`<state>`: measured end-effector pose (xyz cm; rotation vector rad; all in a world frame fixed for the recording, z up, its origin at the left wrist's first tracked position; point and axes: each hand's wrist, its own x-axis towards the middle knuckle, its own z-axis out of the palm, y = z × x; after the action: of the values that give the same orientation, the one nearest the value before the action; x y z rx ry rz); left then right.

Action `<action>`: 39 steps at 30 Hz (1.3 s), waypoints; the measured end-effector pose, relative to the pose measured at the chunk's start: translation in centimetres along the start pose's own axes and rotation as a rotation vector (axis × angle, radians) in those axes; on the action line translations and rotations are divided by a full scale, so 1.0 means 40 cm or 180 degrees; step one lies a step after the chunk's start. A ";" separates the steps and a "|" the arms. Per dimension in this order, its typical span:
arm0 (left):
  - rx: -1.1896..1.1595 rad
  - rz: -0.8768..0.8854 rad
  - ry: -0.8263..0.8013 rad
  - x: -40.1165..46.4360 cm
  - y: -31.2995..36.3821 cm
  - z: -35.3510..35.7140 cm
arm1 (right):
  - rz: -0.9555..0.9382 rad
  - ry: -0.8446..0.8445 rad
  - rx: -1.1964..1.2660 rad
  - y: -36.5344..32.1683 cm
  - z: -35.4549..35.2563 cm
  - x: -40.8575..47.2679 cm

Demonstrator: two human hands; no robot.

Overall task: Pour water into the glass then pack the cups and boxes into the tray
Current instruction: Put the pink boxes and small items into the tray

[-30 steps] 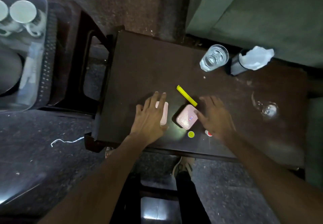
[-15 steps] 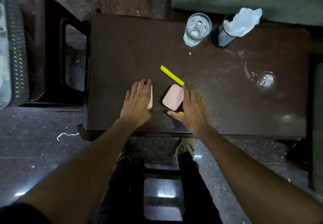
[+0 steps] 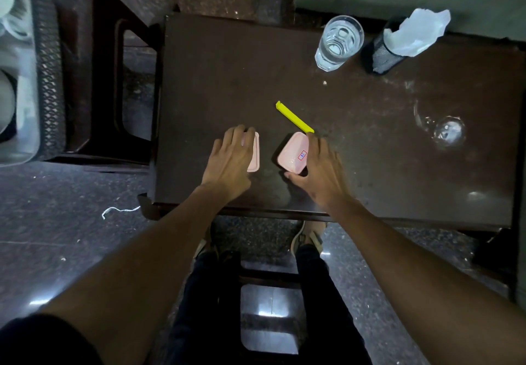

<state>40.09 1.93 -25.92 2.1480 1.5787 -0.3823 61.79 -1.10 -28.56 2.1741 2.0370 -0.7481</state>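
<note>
Cupping the pink box (image 3: 293, 152), right hand (image 3: 320, 169) grip half-closed; left hand (image 3: 232, 159) flat on lid (image 3: 254, 154).

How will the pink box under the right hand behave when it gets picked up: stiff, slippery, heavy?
The pink box looks like moulded plastic with a raised rim, so probably stiff and light. Its glossy top could be a little slippery. The right hand has its thumb at the near edge and fingers along the far side, so gripping the edges should hold it. Contents cannot be seen.
</note>
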 end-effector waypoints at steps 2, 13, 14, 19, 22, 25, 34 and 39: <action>0.0010 -0.0021 0.0046 -0.006 -0.016 0.002 | 0.0005 0.0033 0.0023 -0.006 0.002 0.001; -0.0361 -0.0436 0.0564 -0.085 -0.166 -0.044 | -0.0490 0.0307 0.0344 -0.152 -0.048 0.026; -0.0384 -0.0472 0.0670 -0.096 -0.187 -0.054 | -0.0554 0.0345 0.0385 -0.179 -0.057 0.033; -0.0456 -0.0762 0.1222 -0.171 -0.309 -0.123 | -0.0976 0.0524 0.0486 -0.334 -0.103 0.078; -0.0463 -0.0941 0.1484 -0.225 -0.391 -0.169 | -0.1273 0.0623 0.0524 -0.444 -0.128 0.112; -0.0561 -0.1203 0.1755 -0.285 -0.482 -0.212 | -0.1629 0.0673 0.0500 -0.570 -0.149 0.144; -0.0682 -0.1816 0.2043 -0.370 -0.680 -0.274 | -0.2553 0.0705 0.0333 -0.924 -0.196 0.229; -0.0712 -0.1774 0.1772 -0.380 -0.699 -0.261 | -0.2736 0.0427 0.0081 -1.071 -0.193 0.269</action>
<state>8.44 1.54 -15.03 1.6939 2.4002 0.2530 23.22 16.76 -14.27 1.3017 3.0514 -0.6734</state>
